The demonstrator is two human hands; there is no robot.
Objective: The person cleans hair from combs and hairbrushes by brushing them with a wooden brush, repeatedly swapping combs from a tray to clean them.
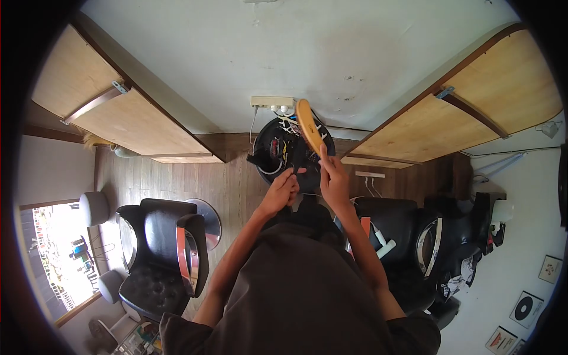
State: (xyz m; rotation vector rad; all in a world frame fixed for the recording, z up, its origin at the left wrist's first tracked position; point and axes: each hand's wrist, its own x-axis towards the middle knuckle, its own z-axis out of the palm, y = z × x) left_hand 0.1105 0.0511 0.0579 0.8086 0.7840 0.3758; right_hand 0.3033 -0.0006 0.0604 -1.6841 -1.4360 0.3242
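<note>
A curved wooden brush (307,125) stands up from my right hand (335,184), whose fingers are closed round its lower end. To its left, my left hand (281,192) has its fingers curled together near a small dark item too unclear to name. Both hands are over the near edge of a round black tray (265,134), which bears clips, combs and other small tools. A dark object with a pale curved band (270,169) lies at the tray's left side.
Black salon chairs stand at the left (161,254) and right (390,222); a pale green-white device (386,248) lies on the right one. Wooden panels flank the tray. A power strip (272,101) is on the wall ahead.
</note>
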